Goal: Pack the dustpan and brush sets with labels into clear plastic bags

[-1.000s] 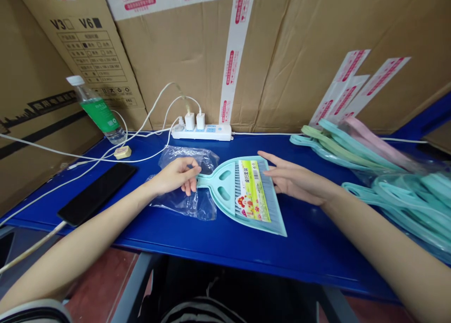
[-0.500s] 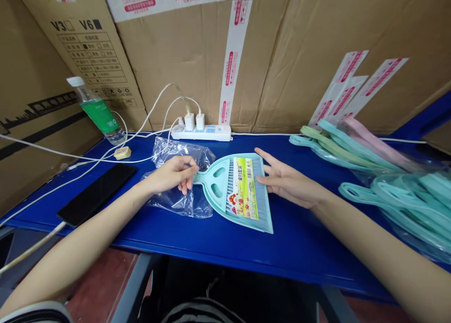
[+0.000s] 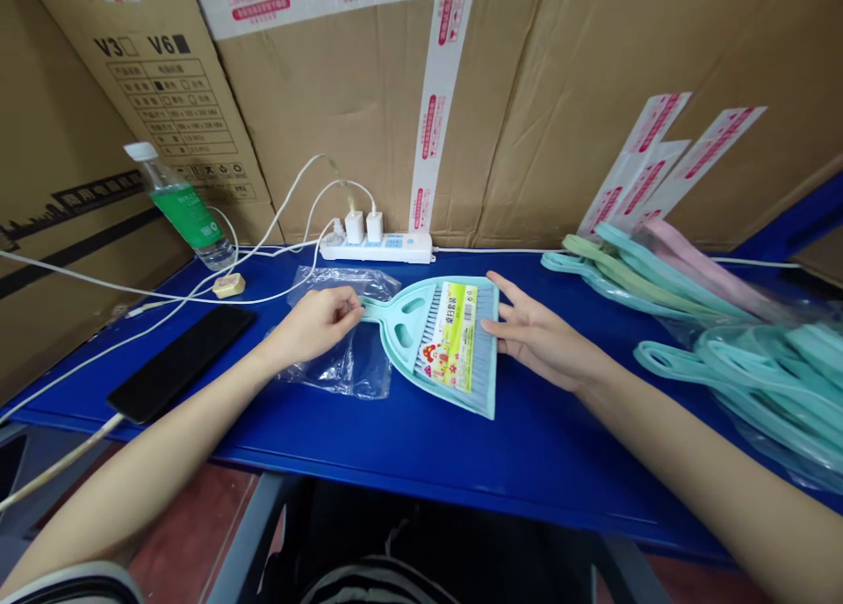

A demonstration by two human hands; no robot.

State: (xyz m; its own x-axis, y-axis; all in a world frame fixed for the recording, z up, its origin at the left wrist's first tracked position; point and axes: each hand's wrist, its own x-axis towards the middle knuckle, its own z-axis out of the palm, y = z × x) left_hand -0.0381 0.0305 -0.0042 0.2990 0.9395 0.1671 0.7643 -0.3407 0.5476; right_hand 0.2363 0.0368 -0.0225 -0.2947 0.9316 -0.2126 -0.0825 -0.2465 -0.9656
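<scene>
A turquoise dustpan [image 3: 403, 321] with a grey-bristled brush [image 3: 486, 341] nested in it lies over the blue table, its handle to the left. A yellow-green printed label [image 3: 456, 336] covers part of the bristles. My left hand [image 3: 324, 321] is closed round the end of the handle. At the dustpan's wide right edge, my right hand [image 3: 535, 332] grips the rim, thumb on the bristle side and other fingers at the edge or behind. A crumpled clear plastic bag [image 3: 356, 371] lies beneath and beside my left hand.
Wrapped dustpan sets [image 3: 757, 367] are piled at the right. A white power strip [image 3: 401, 249] with chargers sits at the back by cardboard. A black phone [image 3: 181, 363], a water bottle [image 3: 190, 218], a small yellowish block [image 3: 228, 285] and white cables occupy the left of the blue table [image 3: 408, 463].
The dustpan and brush have turned slightly and shifted up and left. My left hand's fingers have closed on the handle, and my right hand has moved with the wide edge.
</scene>
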